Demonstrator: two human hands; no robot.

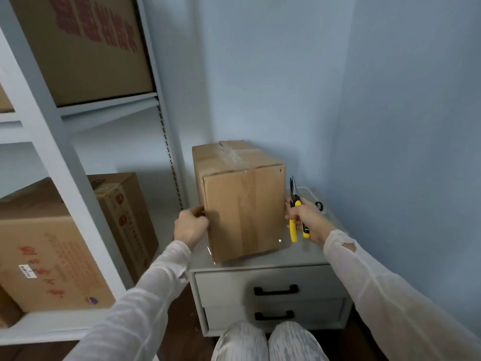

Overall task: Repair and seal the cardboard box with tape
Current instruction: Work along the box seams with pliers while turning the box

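Standing upright on the surface (307,252), the cardboard box (242,204) sits between the two grips. The left grip (191,225) is clenched on the box: its fingers curl round the near left vertical edge, low on the carton. The right grip (308,220) grasps a pair of yellow-handled scissors (293,187). The blades point upward above this grip, and the handle ends project below it. The scissors stand just beside the box's near right edge, on the inner side of the right grip; contact with the carton cannot be determined. A strip of clear tape (246,194) runs across the box top and down the front face, midway between the grips. Two drawers (276,290) with dark handles lie below both grips. A shelf unit (39,126) holding printed cartons (52,256) stands outboard of the left grip.
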